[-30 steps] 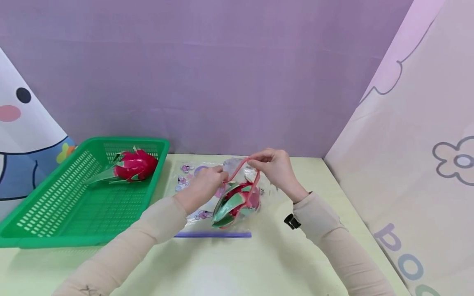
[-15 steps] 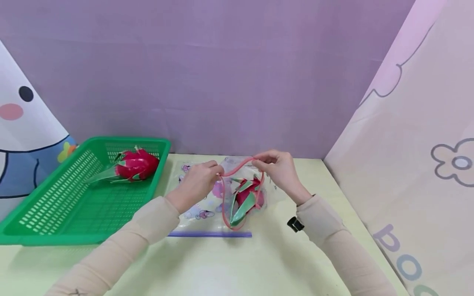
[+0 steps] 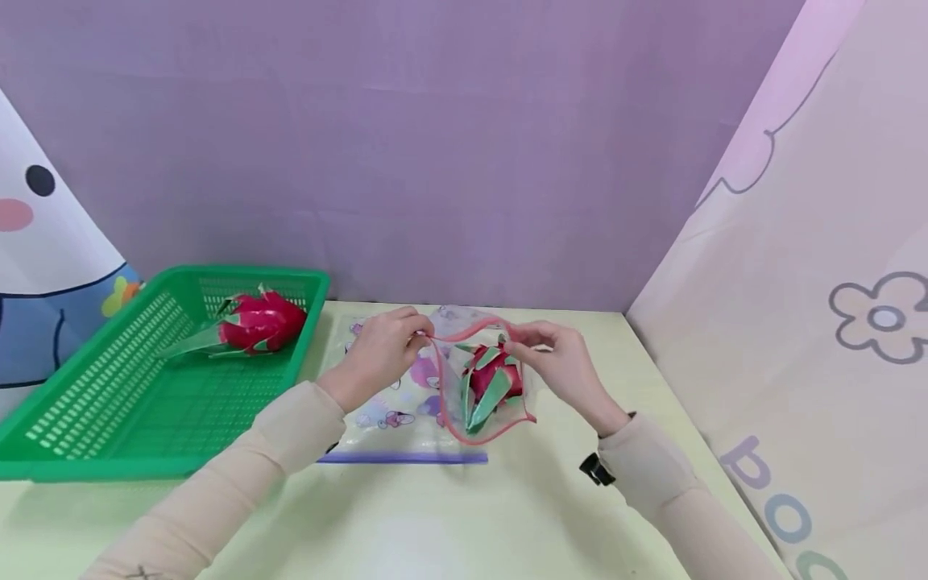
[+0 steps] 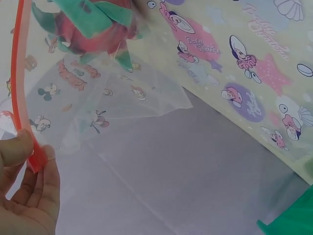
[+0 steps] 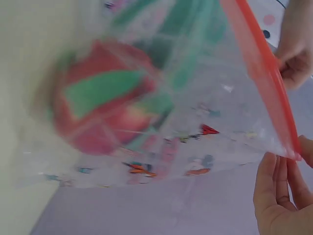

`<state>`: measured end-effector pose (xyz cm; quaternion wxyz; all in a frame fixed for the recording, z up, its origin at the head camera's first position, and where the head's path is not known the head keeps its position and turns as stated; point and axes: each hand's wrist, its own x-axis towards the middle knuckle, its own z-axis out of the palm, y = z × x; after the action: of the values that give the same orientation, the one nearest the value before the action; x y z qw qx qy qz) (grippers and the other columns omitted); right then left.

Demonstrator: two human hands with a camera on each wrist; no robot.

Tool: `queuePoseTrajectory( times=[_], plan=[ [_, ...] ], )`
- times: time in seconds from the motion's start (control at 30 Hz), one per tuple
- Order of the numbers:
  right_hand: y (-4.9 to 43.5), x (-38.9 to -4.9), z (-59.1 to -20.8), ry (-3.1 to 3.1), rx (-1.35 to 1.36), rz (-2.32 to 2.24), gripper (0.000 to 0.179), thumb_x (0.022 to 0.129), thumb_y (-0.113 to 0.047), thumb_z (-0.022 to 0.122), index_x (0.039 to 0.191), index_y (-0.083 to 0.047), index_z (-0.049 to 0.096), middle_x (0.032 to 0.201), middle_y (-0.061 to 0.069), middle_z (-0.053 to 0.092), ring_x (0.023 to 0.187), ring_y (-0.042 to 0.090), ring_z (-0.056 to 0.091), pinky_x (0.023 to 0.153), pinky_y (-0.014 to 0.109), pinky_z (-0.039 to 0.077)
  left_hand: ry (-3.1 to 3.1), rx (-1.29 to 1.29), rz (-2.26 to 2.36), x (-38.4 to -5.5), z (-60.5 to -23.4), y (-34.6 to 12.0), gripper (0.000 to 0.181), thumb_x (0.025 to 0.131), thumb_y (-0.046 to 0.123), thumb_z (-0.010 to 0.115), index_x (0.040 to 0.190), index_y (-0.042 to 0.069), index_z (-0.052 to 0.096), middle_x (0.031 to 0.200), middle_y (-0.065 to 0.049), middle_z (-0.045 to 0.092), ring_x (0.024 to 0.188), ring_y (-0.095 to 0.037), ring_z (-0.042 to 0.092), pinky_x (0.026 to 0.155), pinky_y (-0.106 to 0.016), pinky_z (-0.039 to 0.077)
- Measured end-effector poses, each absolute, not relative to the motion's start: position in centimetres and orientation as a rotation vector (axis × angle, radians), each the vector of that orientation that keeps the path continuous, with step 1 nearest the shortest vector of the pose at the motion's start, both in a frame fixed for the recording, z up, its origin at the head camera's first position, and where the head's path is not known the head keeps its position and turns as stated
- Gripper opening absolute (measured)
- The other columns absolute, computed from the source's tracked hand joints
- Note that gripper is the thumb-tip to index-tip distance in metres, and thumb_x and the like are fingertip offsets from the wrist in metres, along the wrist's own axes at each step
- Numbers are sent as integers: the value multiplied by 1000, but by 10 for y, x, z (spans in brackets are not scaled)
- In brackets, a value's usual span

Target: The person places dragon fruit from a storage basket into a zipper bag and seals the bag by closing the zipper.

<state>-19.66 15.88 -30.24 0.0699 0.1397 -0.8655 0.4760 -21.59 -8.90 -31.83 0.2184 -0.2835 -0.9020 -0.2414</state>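
Observation:
A clear zip bag [image 3: 471, 441] with a red zip edge stands with its mouth spread wide above the table. Inside it sits a dragon fruit [image 3: 495, 379], red with long green scales, seen through the plastic in the right wrist view. My left hand [image 3: 382, 352] pinches the left end of the red zip edge [image 4: 18, 78] between thumb and fingers. At the opposite end, my right hand [image 3: 560, 364] pinches the same edge, its fingertips at the corner in the right wrist view. Small cartoon prints cover the bag's film.
Flat on the table under the left hand lies a second printed zip bag [image 3: 373, 443] with a purple zip strip. To the left stands a green basket [image 3: 181, 419] holding another dragon fruit [image 3: 264, 322]. A purple cloth wall [image 3: 464, 161] rises behind the table.
My left hand has drawn left and my right hand slightly right and down, spreading the bag's mouth from a narrow loop to a wide one. The dragon fruit inside now shows through the opening.

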Motion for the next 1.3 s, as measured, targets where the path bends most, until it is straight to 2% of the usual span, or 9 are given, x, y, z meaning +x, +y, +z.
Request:
queuePoseTrajectory(
  times=[0.23, 0.47, 0.6, 0.8, 1.0, 1.3],
  plan=[
    [172, -173, -332, -2576, 356, 1544, 27, 81, -20, 70, 103, -5, 66, 98, 8, 66, 89, 15, 64, 79, 25, 53, -2500, -736, -667, -217, -318, -91, 6, 81, 6, 68, 86, 9, 69, 85, -2, 65, 76, -18, 64, 69, -31, 54],
    [185, -146, -357, -2487, 302, 1542, 16, 77, -14, 73, 91, -6, 68, 88, 9, 66, 75, 7, 67, 67, 21, 55, -2499, -742, -667, -217, -318, -93, 5, 82, 7, 67, 85, 10, 69, 84, -3, 65, 75, -17, 64, 70, -31, 54],
    [186, -139, -369, -2510, 438, 1391, 17, 75, -11, 75, 90, -9, 68, 86, 3, 66, 78, 9, 65, 70, 21, 55, -2489, -748, -663, -217, -318, -95, 5, 81, 7, 68, 85, 9, 69, 84, -3, 65, 75, -18, 63, 69, -31, 54],
    [185, -131, -379, -2498, 652, 998, 32, 64, -11, 82, 93, -11, 67, 85, -7, 64, 76, 10, 61, 69, 24, 55, -2494, -746, -674, -217, -319, -98, 6, 81, 6, 68, 86, 8, 69, 83, -4, 65, 75, -19, 63, 69, -31, 55],
    [184, -135, -384, -2305, 829, 683, 31, 60, -6, 83, 87, -10, 68, 81, -7, 64, 74, 8, 61, 67, 16, 50, -2489, -743, -675, -218, -320, -98, 6, 81, 6, 68, 86, 8, 69, 83, -4, 65, 74, -19, 63, 69, -31, 55],
    [183, -144, -380, -2127, 995, 712, 27, 56, 3, 80, 80, -8, 72, 76, -3, 65, 69, 8, 59, 61, 10, 47, -2496, -746, -676, -222, -319, -99, 6, 80, 5, 68, 85, 9, 69, 84, -4, 66, 74, -19, 63, 67, -32, 54]
  ],
)
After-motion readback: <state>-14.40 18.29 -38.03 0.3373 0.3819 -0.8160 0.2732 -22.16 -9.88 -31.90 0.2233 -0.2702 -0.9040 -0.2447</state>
